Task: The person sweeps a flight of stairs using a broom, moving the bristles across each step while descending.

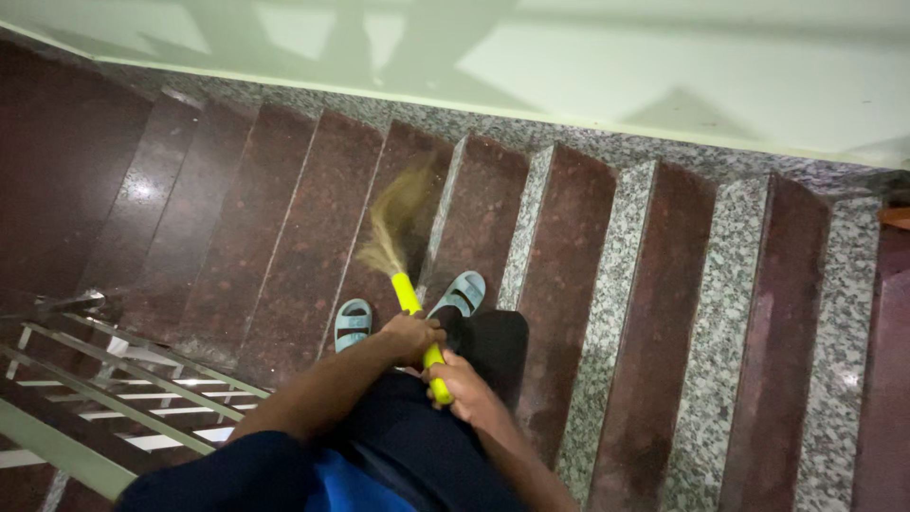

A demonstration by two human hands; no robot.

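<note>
Broom handle, the yellow one, sits just below the centre of the frame, gripped by both of your hands and slanting up and to the left toward its bristles. Your right hand is the lower one, its fingers wrapped tight around the end of the handle; your left hand is closed around the shaft just above it, fingers curled on the yellow plastic with no gap showing. Both forearms come in from the bottom edge over your dark trousers and blue top. Just beyond the hands, your feet in pale blue sandals stand on a dark red stone step. Further up, the straw bristles are blurred and fanned out over the step beyond your feet, so you look to be mid-stroke, sweeping that tread. Finishing it seems to call for keeping the bristles low against the stone and drawing them along the tread toward its edge, with both grips held firm. At lower left a metal railing borders the stairs, and the speckled grey risers run across to the right. Along the top of the frame lies the pale green wall.
</note>
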